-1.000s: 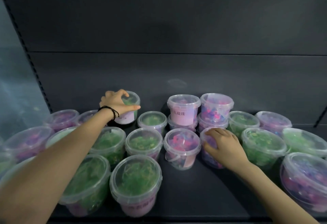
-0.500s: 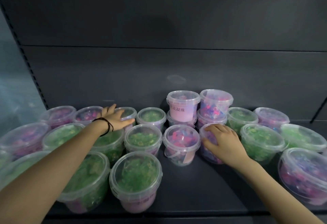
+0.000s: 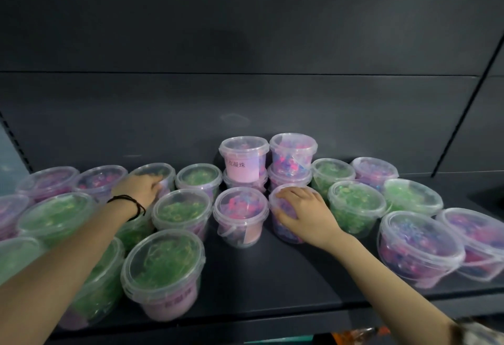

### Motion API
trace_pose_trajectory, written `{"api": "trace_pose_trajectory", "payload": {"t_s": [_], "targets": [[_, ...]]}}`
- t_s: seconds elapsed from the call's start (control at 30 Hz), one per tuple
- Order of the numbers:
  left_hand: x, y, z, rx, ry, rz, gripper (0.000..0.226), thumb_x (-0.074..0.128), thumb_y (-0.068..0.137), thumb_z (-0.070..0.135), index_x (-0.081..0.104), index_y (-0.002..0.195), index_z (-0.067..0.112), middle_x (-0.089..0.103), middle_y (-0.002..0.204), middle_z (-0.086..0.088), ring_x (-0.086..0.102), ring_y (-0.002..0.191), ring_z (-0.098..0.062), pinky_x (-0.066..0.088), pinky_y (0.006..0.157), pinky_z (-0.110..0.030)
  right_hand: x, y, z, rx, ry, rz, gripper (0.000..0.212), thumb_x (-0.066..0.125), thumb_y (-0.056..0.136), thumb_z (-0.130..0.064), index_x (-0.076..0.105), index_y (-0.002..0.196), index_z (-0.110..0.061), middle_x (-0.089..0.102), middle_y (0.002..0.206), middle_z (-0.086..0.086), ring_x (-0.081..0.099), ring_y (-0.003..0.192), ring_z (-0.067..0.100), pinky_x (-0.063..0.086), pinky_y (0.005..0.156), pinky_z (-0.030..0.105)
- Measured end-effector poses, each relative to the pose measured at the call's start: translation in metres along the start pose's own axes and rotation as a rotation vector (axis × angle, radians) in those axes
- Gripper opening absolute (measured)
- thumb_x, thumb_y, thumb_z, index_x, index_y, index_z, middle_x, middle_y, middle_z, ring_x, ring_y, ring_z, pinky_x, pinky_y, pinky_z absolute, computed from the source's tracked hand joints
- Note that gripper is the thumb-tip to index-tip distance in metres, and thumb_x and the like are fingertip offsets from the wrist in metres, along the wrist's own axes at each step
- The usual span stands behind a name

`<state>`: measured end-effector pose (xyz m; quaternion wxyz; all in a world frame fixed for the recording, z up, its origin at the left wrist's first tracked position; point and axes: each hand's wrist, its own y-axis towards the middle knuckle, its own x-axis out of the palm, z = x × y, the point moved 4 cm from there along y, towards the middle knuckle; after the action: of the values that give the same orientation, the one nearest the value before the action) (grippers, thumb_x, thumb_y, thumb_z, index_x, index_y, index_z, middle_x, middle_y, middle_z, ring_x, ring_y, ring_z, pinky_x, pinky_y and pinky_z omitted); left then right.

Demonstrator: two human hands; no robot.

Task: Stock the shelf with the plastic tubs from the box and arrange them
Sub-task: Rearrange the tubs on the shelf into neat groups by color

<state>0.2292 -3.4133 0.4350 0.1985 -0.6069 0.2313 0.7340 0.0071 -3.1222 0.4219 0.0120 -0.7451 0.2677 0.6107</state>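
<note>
The left hand (image 3: 139,189) has lowered its green tub (image 3: 154,172) into the back row of the shelf (image 3: 272,276) and still grips its side. The right hand (image 3: 305,211) stays clasped over a pink tub (image 3: 285,232) mid-shelf. One more placed; arranging looks unfinished.

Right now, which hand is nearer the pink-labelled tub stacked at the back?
Right. The right hand grips a purple tub diagonally in front of the pink-labelled tub; the left hand grips a green tub two places to its left.
</note>
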Motion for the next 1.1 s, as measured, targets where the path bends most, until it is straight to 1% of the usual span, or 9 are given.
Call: {"api": "trace_pose_trajectory", "payload": {"t_s": [0.07,0.2,0.37,0.47,0.6,0.7,0.77,0.93,1.1], "targets": [[0.001,-0.001,0.002,-0.037,-0.089,-0.024,0.042,0.040,0.099,0.040,0.055,0.134,0.021,0.053,0.139,-0.009,0.051,0.123,-0.031,0.042,0.101,-0.040,0.000,0.000,0.000,-0.018,0.006,-0.004,0.076,0.022,0.074,-0.063,0.059,0.126,-0.021,0.057,0.132,-0.004,0.047,0.126,0.022,0.029,0.109,0.040],[-0.004,-0.015,0.018,-0.077,-0.221,-0.137,0.052,0.043,0.094,0.053,0.054,0.132,0.019,0.055,0.134,-0.010,0.052,0.120,-0.029,0.040,0.088,-0.032,-0.001,0.002,0.004,-0.037,0.014,-0.014,0.077,0.022,0.073,-0.064,0.059,0.127,-0.022,0.056,0.133,-0.005,0.046,0.127,0.020,0.029,0.110,0.039],[-0.012,-0.047,0.037,0.020,-0.365,-0.193,0.087,0.052,0.068,0.082,0.040,0.141,0.035,0.041,0.148,-0.002,0.039,0.134,-0.023,0.033,0.107,-0.037,-0.002,0.000,0.004,-0.069,0.056,-0.008,0.072,0.028,0.076,-0.061,0.062,0.123,-0.020,0.059,0.129,-0.005,0.049,0.123,0.020,0.032,0.108,0.040],[-0.017,-0.065,0.058,0.152,-0.268,-0.149,0.111,0.034,0.044,0.099,0.042,0.138,0.040,0.038,0.149,0.006,0.032,0.138,-0.019,0.026,0.113,-0.038,-0.014,0.000,0.010,-0.079,0.299,0.009,0.048,0.050,0.085,-0.046,0.065,0.120,-0.016,0.061,0.122,-0.005,0.053,0.118,0.016,0.031,0.105,0.022],[-0.007,-0.087,0.087,0.286,-0.056,-0.213,0.114,0.020,0.043,0.102,0.038,0.139,0.043,0.032,0.148,0.018,0.025,0.140,-0.014,0.020,0.116,-0.044,-0.044,-0.001,0.052,-0.003,0.319,0.002,0.033,0.066,0.089,-0.022,0.064,0.120,-0.013,0.061,0.122,0.000,0.054,0.117,0.015,0.029,0.094,0.011],[-0.001,-0.092,0.095,0.325,-0.024,-0.167,0.132,0.000,0.034,0.104,0.042,0.140,0.037,0.036,0.149,0.013,0.027,0.139,-0.009,0.019,0.117,-0.034,-0.056,-0.006,0.098,0.202,0.067,-0.089,0.044,0.068,0.083,-0.041,0.061,0.124,-0.026,0.053,0.135,0.001,0.045,0.128,0.025,0.033,0.107,0.032],[0.004,-0.093,0.093,0.309,-0.024,-0.154,0.131,0.002,0.033,0.104,0.038,0.141,0.039,0.034,0.151,0.013,0.023,0.141,-0.009,0.017,0.117,-0.032,-0.062,-0.011,0.119,0.349,-0.054,-0.186,0.060,0.065,0.076,-0.061,0.053,0.130,-0.038,0.042,0.144,0.000,0.037,0.134,0.031,0.030,0.111,0.044],[0.010,-0.101,0.091,0.229,-0.064,-0.198,0.105,0.020,0.048,0.089,0.025,0.144,0.047,0.019,0.156,0.015,0.010,0.146,-0.014,0.014,0.118,-0.042,-0.063,-0.009,0.132,0.329,-0.043,-0.438,0.099,0.071,0.057,-0.071,0.030,0.144,-0.045,0.024,0.156,0.007,0.023,0.142,0.033,0.023,0.116,0.045],[0.012,-0.105,0.087,0.168,-0.098,-0.171,0.099,0.017,0.048,0.088,0.024,0.141,0.054,0.019,0.157,0.016,0.008,0.146,-0.016,0.008,0.118,-0.043,-0.068,-0.006,0.130,0.305,0.065,-0.289,0.098,0.064,0.039,-0.074,0.046,0.132,-0.045,0.048,0.134,0.002,0.045,0.125,0.025,0.038,0.106,0.039]]}}
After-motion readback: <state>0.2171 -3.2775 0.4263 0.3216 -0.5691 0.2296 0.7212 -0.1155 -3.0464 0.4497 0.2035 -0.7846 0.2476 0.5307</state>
